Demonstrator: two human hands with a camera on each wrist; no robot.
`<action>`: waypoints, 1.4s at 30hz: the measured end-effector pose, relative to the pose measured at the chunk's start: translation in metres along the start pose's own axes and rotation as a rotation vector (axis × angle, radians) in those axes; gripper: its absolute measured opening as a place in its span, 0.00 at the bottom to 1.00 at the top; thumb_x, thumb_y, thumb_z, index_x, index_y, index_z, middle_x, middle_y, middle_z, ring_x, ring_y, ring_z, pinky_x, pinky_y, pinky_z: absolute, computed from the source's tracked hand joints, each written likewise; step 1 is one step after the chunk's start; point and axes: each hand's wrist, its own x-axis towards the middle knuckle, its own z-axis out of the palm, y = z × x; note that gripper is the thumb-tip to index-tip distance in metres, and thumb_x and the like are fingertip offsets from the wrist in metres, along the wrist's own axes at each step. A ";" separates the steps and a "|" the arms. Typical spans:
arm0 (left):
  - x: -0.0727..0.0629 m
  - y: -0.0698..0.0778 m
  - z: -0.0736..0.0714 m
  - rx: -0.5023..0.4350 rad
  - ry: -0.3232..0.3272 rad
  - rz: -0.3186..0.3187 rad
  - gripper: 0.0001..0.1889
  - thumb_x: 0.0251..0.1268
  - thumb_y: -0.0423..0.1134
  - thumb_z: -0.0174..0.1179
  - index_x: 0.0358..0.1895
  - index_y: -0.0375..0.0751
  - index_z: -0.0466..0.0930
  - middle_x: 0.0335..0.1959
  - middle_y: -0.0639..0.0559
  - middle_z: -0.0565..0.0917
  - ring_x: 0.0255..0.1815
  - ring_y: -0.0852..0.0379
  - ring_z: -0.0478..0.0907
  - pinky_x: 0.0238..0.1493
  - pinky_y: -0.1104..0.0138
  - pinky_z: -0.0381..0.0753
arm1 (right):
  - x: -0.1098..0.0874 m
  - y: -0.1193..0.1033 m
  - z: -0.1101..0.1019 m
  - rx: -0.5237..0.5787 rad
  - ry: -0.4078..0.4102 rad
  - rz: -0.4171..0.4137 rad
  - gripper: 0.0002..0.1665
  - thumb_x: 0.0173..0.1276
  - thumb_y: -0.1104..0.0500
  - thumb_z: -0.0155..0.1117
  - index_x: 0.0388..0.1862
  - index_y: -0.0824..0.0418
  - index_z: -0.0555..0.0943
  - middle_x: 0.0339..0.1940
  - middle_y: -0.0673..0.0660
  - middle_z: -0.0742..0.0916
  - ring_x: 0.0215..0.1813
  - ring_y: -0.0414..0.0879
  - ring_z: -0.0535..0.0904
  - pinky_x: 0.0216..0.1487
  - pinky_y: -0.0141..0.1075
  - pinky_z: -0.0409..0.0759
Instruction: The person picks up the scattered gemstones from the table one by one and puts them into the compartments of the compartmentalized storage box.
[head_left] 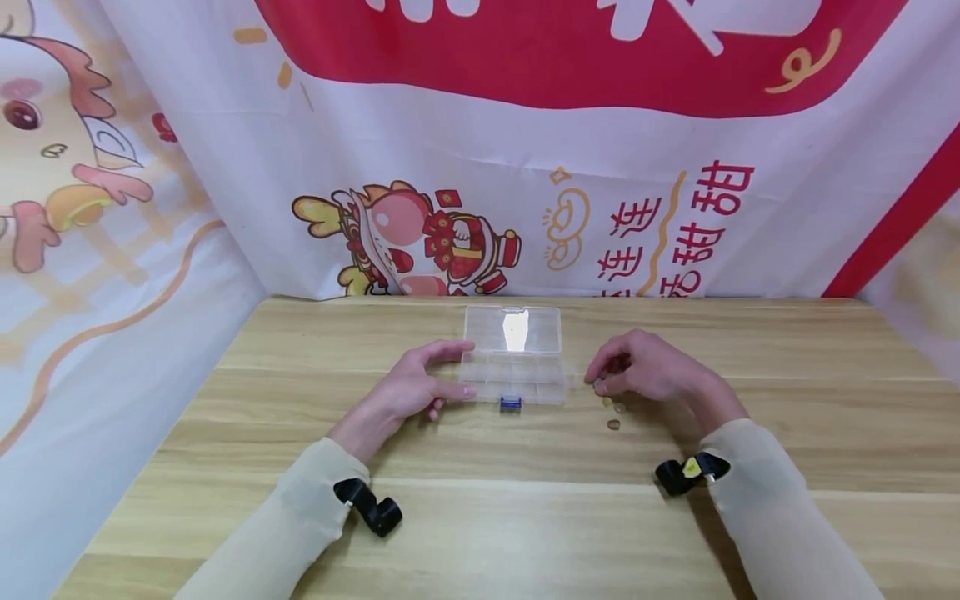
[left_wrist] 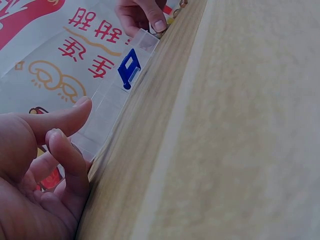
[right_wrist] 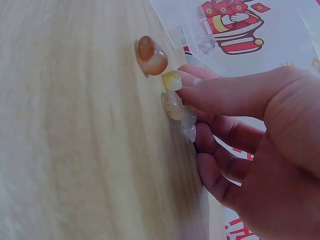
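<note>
A clear plastic compartment box [head_left: 513, 379] lies on the table with its lid raised at the back and a blue latch [head_left: 511, 403] in front. My left hand [head_left: 412, 382] holds the box's left end, thumb at the front corner and index finger farther back. Right of the box, my right hand [head_left: 648, 367] pinches at a small pale stone [head_left: 597, 383] with thumb and index finger. Close by its fingertips in the right wrist view are a yellow stone [right_wrist: 172, 80], a speckled whitish stone [right_wrist: 173, 105] and an orange-brown stone [right_wrist: 152, 56].
The wooden table [head_left: 480, 533] meets a printed cloth [head_left: 420, 133] hanging behind it, and more cloth [head_left: 187, 333] hangs along the left side. Black wrist cameras [head_left: 378, 512] stick out from both sleeves.
</note>
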 end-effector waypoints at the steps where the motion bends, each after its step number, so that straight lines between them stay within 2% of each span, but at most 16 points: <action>1: 0.000 0.000 0.000 -0.001 -0.002 0.003 0.37 0.59 0.32 0.78 0.71 0.61 0.78 0.74 0.48 0.72 0.17 0.60 0.69 0.18 0.72 0.74 | 0.000 0.000 0.000 -0.003 0.002 -0.007 0.05 0.69 0.61 0.75 0.42 0.53 0.91 0.43 0.54 0.89 0.47 0.49 0.78 0.52 0.39 0.77; 7: 0.001 -0.001 0.001 0.000 -0.011 0.007 0.38 0.58 0.32 0.78 0.72 0.60 0.77 0.75 0.48 0.72 0.17 0.61 0.69 0.18 0.72 0.74 | 0.001 0.001 0.002 -0.033 0.016 -0.015 0.03 0.70 0.61 0.75 0.41 0.54 0.90 0.39 0.53 0.89 0.44 0.48 0.78 0.51 0.40 0.76; 16: 0.001 0.000 0.001 -0.003 -0.012 0.006 0.37 0.58 0.32 0.78 0.72 0.60 0.77 0.75 0.48 0.72 0.18 0.60 0.69 0.18 0.72 0.74 | 0.003 -0.002 0.004 -0.063 0.062 -0.003 0.02 0.72 0.59 0.74 0.41 0.53 0.88 0.39 0.53 0.87 0.45 0.49 0.78 0.51 0.40 0.75; 28: 0.000 0.000 0.000 0.001 0.004 -0.004 0.37 0.58 0.33 0.78 0.70 0.63 0.79 0.74 0.51 0.73 0.18 0.59 0.70 0.18 0.72 0.74 | 0.001 -0.022 0.003 0.070 0.216 -0.010 0.04 0.76 0.56 0.70 0.46 0.53 0.87 0.44 0.56 0.87 0.47 0.51 0.80 0.47 0.40 0.81; 36: 0.000 -0.002 0.000 -0.004 0.002 -0.007 0.36 0.59 0.34 0.78 0.70 0.64 0.78 0.74 0.50 0.73 0.18 0.58 0.69 0.18 0.71 0.74 | 0.005 -0.034 0.010 0.092 0.317 -0.032 0.10 0.75 0.57 0.71 0.52 0.57 0.89 0.45 0.55 0.90 0.47 0.51 0.82 0.48 0.41 0.83; 42: 0.001 -0.001 0.001 -0.001 0.002 -0.002 0.37 0.58 0.34 0.79 0.71 0.63 0.78 0.75 0.50 0.73 0.17 0.59 0.70 0.18 0.71 0.74 | 0.006 -0.042 0.014 0.129 0.344 -0.006 0.11 0.76 0.57 0.70 0.54 0.56 0.90 0.50 0.55 0.91 0.49 0.51 0.82 0.49 0.41 0.83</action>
